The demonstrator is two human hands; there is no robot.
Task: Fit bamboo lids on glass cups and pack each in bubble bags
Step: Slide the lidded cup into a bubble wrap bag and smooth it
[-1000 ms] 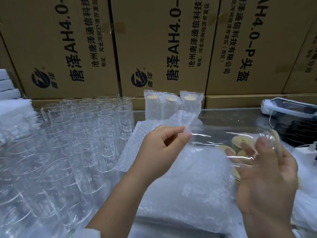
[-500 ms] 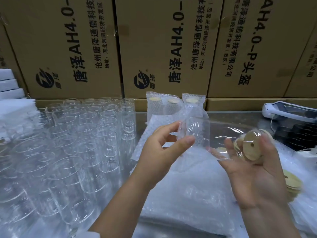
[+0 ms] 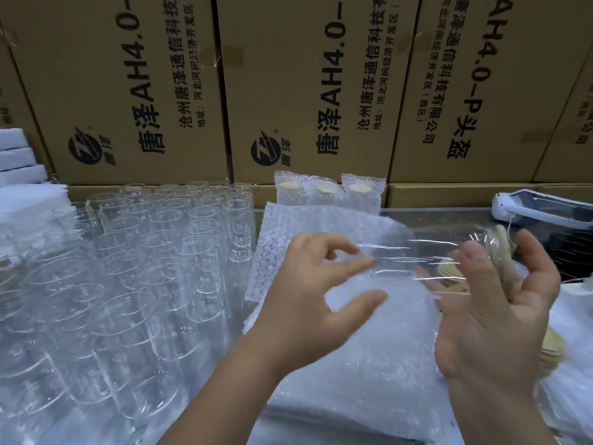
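We are holding a glass cup [image 3: 442,252] on its side in the air above the middle of the tabletop [image 3: 449,220], with its mouth pointing right. Our right hand [image 3: 491,316] is gripping that end, thumb over the top and fingers curling round the bamboo lid [image 3: 503,252]. The lid is sitting in the mouth and showing edge-on.

Our left hand [image 3: 308,303] is hovering at the cup's closed end, its fingers curving and its thumb standing apart from them. Motion blur is hiding the contact, so we cannot tell whether it is grasping the base, pinching something or holding nothing. A bubble bag [image 3: 308,226] is showing just behind those fingers, spreading toward the rear edge.

Beneath both hands a stack of bubble bags [image 3: 369,364] is lying flat, reaching toward the front edge. Over the left half of the tabletop empty cups [image 3: 144,268] are standing upright in close rows. At the rear edge three packed cups [image 3: 327,191] are standing side by side, right against the cardboard cartons [image 3: 305,91] behind them. Near the right edge loose lids [image 3: 449,273] are lying, partly under our right hand. A white device [image 3: 539,207] is sitting at the rear right corner, and white foam pieces [image 3: 19,159] are lying stacked at the rear left corner.
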